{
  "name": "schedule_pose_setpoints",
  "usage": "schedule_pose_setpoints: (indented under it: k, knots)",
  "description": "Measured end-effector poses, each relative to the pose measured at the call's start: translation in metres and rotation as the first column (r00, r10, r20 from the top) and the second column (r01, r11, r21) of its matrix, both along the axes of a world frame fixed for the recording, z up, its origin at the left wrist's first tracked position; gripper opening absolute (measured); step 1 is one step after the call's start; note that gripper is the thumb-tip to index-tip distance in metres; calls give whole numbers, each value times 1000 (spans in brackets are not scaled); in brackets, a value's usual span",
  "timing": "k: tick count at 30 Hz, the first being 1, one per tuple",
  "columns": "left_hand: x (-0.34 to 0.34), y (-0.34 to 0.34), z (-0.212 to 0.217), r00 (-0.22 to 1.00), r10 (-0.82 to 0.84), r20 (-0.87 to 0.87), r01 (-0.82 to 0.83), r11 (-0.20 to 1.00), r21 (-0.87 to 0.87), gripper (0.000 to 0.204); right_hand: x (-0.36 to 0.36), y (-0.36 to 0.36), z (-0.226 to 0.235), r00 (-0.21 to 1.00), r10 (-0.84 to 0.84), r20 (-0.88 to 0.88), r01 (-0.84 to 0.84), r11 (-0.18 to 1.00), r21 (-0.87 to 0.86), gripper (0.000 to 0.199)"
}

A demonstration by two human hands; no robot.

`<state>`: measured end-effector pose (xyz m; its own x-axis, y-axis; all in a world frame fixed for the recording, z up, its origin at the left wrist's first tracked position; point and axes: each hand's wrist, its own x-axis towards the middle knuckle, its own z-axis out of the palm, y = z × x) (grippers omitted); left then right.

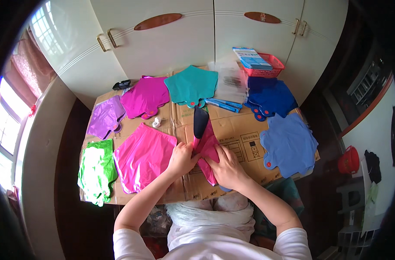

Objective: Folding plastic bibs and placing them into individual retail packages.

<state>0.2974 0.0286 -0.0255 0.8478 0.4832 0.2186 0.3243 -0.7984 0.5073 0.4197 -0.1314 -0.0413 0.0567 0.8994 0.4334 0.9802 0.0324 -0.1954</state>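
Observation:
Near the middle of the cardboard-covered table (184, 190), both my hands grip a folded deep-pink piece of thin sheet (208, 141) with a dark inner side. Its narrow end, dark on top, points away from me. My left hand (182, 158) pinches its left edge, with the fingertips partly hidden in the folds. On the right edge, my right hand (226, 168) has its thumb and fingers closed on the sheet. Beside my left wrist lies a bright-pink shiny flat piece (143, 158) with angled edges.
Round the table lie green (97, 171), lilac (106, 117), magenta (145, 96), teal (192, 84), dark-blue (273, 96) and light-blue (290, 145) pieces. Clear sleeves (230, 82), blue packets (223, 105), a red basket (273, 73) and a small white object (156, 122) sit among them.

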Motion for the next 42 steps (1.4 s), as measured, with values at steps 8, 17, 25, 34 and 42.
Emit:
schedule_pose_setpoints:
  k: [8,17,25,34,42]
  knots:
    - [1,-5,0,977,-125,175,110,990,93,21,-1,-1,3,999,-43,-12,42,999,-20,39]
    - [-2,-15,5,989,-70,128,71,997,-4,25,-2,-3,10,997,-50,-55,50,999,4,41]
    - [-9,-16,4,962,-256,96,230,947,224,49,2,-1,4,998,-25,-58,25,1000,-6,32]
    - [-15,-13,8,924,-372,-84,378,861,341,51,9,-1,8,850,49,-525,-85,995,-43,39]
    - [-20,-13,3,928,-358,-107,374,885,277,51,21,-31,34,865,135,-483,-187,981,-60,48]
